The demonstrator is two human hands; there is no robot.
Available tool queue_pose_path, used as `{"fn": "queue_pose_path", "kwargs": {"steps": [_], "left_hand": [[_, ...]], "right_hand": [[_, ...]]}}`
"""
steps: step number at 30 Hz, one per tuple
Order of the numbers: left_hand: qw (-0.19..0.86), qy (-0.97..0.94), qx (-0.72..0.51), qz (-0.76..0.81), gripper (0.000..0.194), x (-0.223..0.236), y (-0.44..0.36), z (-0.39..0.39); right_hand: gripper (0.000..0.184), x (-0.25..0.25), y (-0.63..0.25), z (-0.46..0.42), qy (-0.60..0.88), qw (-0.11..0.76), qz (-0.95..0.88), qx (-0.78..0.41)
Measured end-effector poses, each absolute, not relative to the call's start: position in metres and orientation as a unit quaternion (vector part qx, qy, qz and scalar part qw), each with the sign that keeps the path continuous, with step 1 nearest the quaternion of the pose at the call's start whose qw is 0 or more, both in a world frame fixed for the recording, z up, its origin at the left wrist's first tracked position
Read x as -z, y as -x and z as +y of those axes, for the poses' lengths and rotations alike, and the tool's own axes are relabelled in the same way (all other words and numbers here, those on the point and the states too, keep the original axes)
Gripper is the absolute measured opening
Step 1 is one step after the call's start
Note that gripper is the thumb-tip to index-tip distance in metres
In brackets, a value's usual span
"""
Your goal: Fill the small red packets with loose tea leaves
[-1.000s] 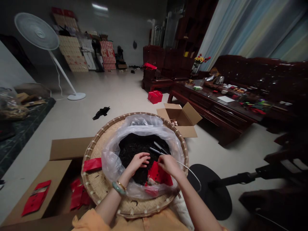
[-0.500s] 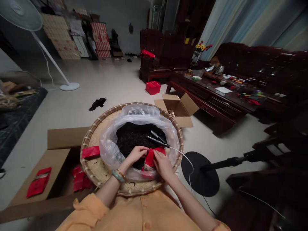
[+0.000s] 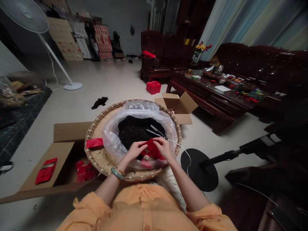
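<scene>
A red packet [image 3: 149, 148] is pinched between both my hands at the near side of a clear plastic bag [image 3: 109, 138]. My left hand [image 3: 135, 150] has fingers closed on the packet's left edge. The right edge is in the closed fingers of my right hand [image 3: 165, 149]. Dark, loose tea-like leaves [image 3: 131, 131] fill the open bag, which lies in a round woven bamboo tray [image 3: 96, 157]. Just beyond my right hand, a flat iron [image 3: 157, 132] with a white cord rests with its plates apart. Another red packet [image 3: 94, 143] lies on the tray's left side.
At left stands an open cardboard box [image 3: 64, 150] with several red packets in and on it. Beyond the tray sit a smaller open box [image 3: 183, 107] and a red box [image 3: 153, 87]. A black round stand base [image 3: 199, 170] is close on the right.
Both hands have spread along the packet's upper edge, and its face is turned more toward me. My view has shifted slightly.
</scene>
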State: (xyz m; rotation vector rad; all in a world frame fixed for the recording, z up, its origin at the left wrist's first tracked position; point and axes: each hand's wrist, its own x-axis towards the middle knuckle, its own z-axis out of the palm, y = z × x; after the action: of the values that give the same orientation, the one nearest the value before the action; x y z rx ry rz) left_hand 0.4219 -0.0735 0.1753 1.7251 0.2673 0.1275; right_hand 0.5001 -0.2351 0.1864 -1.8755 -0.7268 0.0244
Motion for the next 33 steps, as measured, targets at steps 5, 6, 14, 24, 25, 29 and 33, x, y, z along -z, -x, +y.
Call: {"fn": "queue_pose_path", "kwargs": {"steps": [5,6,14,24,25,29,33], "left_hand": [[0.634,-0.752,-0.101,0.151,0.034,-0.182,-0.413,-0.072],[0.635,-0.749,-0.109,0.154,0.036,-0.183,-0.411,-0.072],[0.660,-0.725,-0.121,0.159,0.041,-0.182,-0.386,-0.074],[0.646,-0.743,-0.106,0.138,0.038,-0.189,-0.380,-0.063],[0.680,-0.712,-0.090,0.147,0.042,-0.191,-0.379,-0.062],[0.805,-0.564,0.003,0.185,0.053,-0.201,-0.375,-0.062],[0.841,-0.503,0.025,0.200,0.044,-0.204,-0.377,-0.064]], "right_hand": [[0.036,-0.204,-0.489,-0.216,0.806,0.461,-0.364,0.064],[0.039,-0.205,-0.483,-0.213,0.811,0.437,-0.379,0.084],[0.026,-0.208,-0.454,-0.206,0.818,0.374,-0.402,0.174],[0.009,-0.236,-0.466,-0.206,0.807,0.373,-0.453,0.070],[0.008,-0.236,-0.466,-0.205,0.804,0.387,-0.448,0.058],[0.010,-0.232,-0.473,-0.197,0.799,0.447,-0.403,-0.013],[0.011,-0.231,-0.486,-0.193,0.737,0.499,-0.422,-0.174]]}}
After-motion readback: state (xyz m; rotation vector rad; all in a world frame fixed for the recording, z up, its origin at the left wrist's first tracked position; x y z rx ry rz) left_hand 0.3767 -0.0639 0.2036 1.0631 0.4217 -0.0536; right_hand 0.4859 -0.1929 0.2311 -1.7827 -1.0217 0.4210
